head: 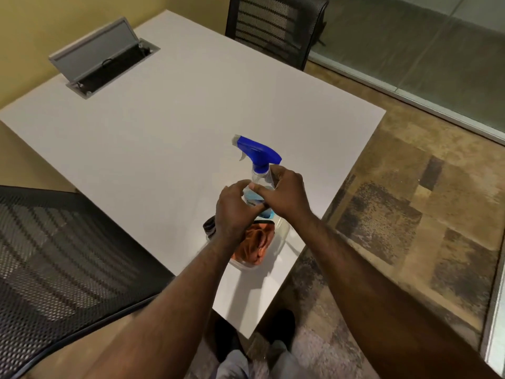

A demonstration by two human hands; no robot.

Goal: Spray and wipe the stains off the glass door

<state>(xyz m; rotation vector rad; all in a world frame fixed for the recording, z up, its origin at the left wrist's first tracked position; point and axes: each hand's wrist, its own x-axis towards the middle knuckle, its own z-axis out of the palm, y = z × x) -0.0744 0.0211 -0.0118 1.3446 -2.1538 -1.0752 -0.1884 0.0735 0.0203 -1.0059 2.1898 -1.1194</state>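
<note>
- Clearly, in the head view, the work is at its pick-up step: both hands meet around the bottle (pixel 258 187), which stands on the desk (pixel 164 132) near its close corner.
- Left hand (pixel 235 209) curls on the bottle's near side; right hand (pixel 284 192) wraps the far side, each grip grasping the bottle.
- Bottle's long axis is upright; the blue nozzle (pixel 236 140) points away and left.
- Just behind it, an orange cloth (pixel 257 244) sits in a clear tub (pixel 281 233).
- Next, I judge, one hand must lift the bottle, the other take the cloth, then turn to the glass (pixel 410 50) at the right.
</note>
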